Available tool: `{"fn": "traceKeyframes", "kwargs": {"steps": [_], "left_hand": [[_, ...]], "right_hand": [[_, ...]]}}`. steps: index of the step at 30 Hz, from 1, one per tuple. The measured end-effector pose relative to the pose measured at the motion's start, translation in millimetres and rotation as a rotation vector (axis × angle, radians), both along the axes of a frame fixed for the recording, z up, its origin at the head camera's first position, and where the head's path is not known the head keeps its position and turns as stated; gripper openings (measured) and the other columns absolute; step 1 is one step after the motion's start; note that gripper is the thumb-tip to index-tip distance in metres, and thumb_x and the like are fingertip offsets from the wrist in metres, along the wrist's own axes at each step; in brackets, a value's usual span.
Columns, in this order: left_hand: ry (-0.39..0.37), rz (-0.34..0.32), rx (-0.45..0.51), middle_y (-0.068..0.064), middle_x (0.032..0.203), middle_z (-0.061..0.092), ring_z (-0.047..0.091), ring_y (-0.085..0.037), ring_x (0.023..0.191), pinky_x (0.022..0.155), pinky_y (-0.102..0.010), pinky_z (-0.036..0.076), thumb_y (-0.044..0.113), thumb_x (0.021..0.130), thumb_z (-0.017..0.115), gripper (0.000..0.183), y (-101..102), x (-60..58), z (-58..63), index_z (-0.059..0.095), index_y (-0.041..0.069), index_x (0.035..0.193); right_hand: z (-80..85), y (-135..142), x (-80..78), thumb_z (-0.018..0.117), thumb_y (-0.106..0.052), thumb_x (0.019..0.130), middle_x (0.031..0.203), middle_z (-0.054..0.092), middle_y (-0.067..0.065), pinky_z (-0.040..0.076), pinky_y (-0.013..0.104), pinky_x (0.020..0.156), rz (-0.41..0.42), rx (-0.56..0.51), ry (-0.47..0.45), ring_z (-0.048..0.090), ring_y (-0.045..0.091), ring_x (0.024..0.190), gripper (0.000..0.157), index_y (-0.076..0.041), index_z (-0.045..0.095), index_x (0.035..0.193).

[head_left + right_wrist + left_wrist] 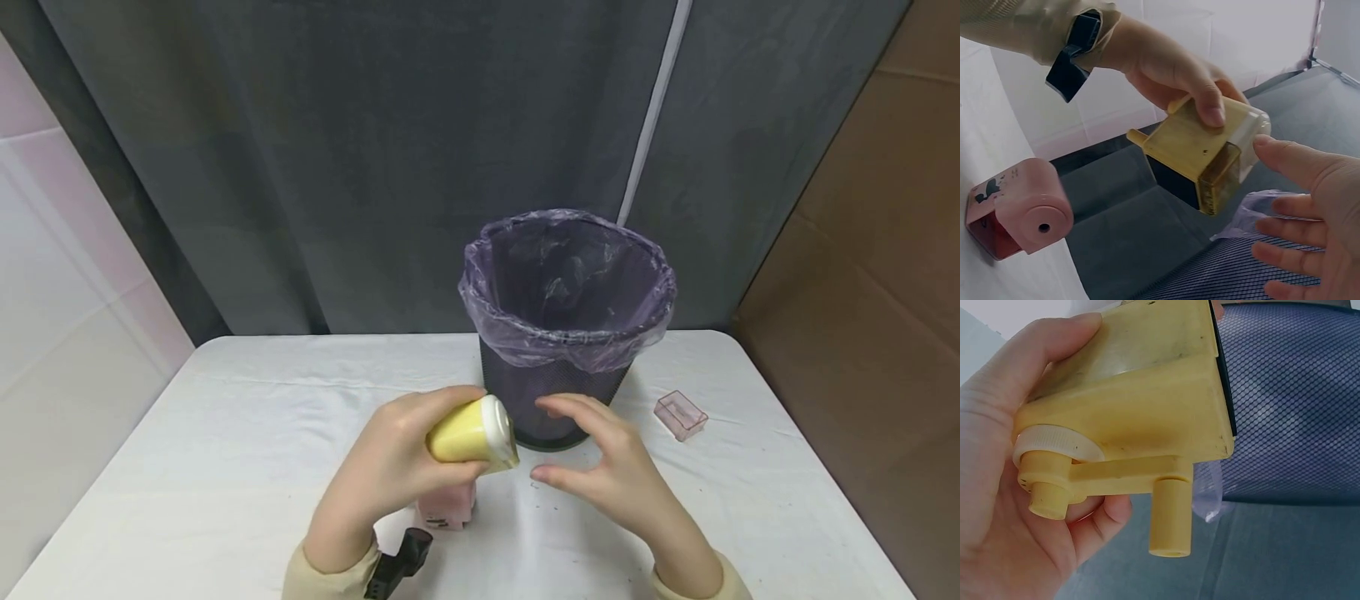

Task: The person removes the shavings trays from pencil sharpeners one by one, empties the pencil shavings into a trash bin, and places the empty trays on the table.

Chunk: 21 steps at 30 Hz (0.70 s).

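A yellow crank pencil sharpener [459,435] is gripped in my left hand [397,454], thumb and fingers on opposite sides of its body. Its handle [1171,515] and white ring show in the left wrist view; a clear shavings drawer [1221,179] sits in its side in the right wrist view. My right hand [611,450] holds nothing, its thumb and fingers spread apart just right of the sharpener. Behind the left hand a pink pencil sharpener [1038,209] stands on the table, partly hidden by that hand in the head view.
A mesh waste bin [555,385] lined with a purple plastic bag [487,304] stands just beyond both hands. Right of it, a small clear pink drawer [681,415] lies on the white-covered table [225,467]. Dark specks dot the cloth near the bin. Grey curtain hangs behind.
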<state>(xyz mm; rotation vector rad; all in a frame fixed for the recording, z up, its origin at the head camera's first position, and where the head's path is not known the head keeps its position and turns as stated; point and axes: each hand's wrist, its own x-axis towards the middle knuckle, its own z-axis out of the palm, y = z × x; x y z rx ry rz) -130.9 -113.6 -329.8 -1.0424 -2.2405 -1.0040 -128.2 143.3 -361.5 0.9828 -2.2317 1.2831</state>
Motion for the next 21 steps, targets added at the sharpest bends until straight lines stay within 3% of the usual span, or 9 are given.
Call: {"fn": "traceKeyframes", "kwargs": {"steps": [10,21], "left_hand": [[-0.029,-0.036,-0.030,0.007,0.097,0.066,0.056,-0.006,0.073,0.065,-0.024,0.047,0.016,0.063,0.086,0.056,9,1.5,-3.2,0.065,0.013,0.115],[-0.043,-0.082,-0.043,0.010,0.094,0.065,0.055,-0.004,0.069,0.062,-0.023,0.047,0.016,0.063,0.085,0.055,15,5.5,-0.9,0.065,0.015,0.114]], "right_hand": [[-6.9,-6,0.3,0.085,-0.033,0.070,0.128,0.056,-0.006,0.043,0.035,0.096,0.010,0.113,-0.034,0.053,0.017,0.116,0.071,-0.013,0.056,0.132],[-12.0,-8,0.0,0.082,-0.041,0.070,0.124,0.059,-0.007,0.046,0.037,0.093,0.033,0.154,-0.037,0.055,0.015,0.113,0.072,-0.011,0.057,0.131]]}}
